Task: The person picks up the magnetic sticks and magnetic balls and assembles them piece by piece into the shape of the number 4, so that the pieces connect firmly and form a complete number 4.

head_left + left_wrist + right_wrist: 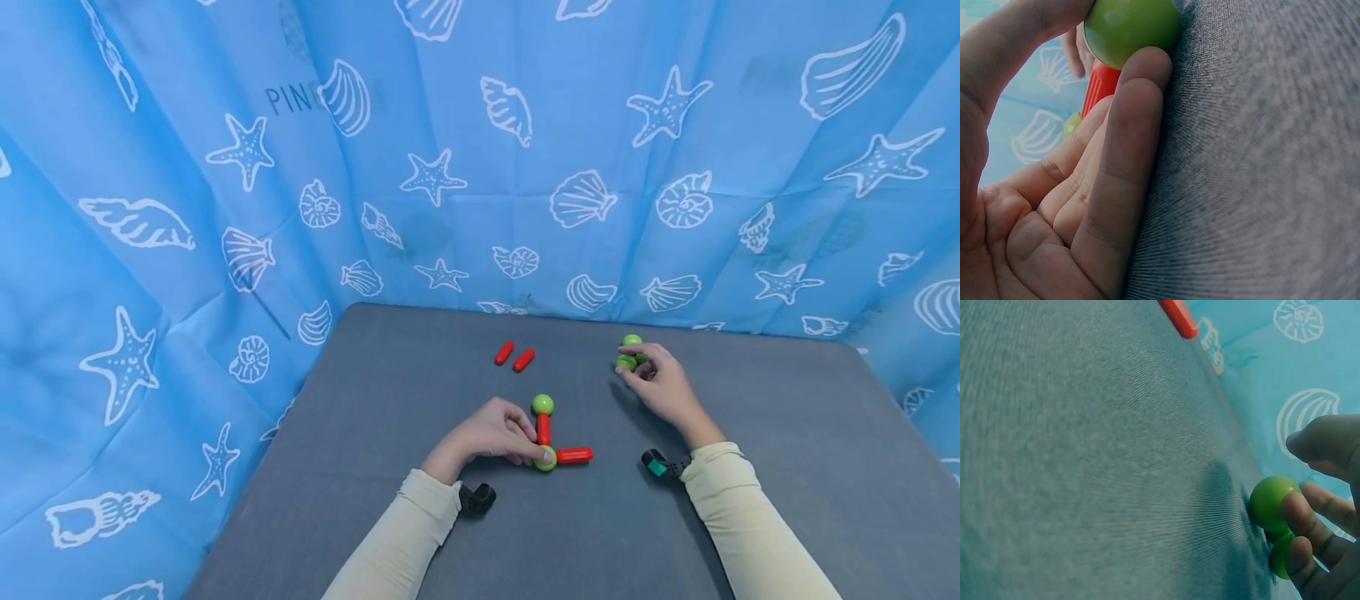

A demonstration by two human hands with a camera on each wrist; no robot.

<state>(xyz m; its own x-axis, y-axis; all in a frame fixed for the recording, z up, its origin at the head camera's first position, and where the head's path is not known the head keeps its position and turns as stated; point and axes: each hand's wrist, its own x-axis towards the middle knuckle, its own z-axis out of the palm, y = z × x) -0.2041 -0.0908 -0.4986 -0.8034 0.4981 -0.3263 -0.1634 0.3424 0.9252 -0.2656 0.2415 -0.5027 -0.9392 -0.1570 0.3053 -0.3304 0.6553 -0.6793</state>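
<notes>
My left hand [498,433] pinches a green ball [545,458] between thumb and fingers, low over the grey table. This ball is the corner of an L: one red rod [543,429] runs from it to another green ball [543,404], and a second red rod [574,455] points right. At the back right, my right hand [660,385] reaches around loose green balls [1274,503]. In the right wrist view its thumb stands apart from the nearest ball, while the other fingertips are at or against it. A further green ball [1281,555] is partly hidden behind the fingers.
Two loose red rods [513,357] lie toward the back of the grey table [420,367], left of the right hand. A blue curtain [480,183] with white shell and starfish prints hangs behind the table and along its left side.
</notes>
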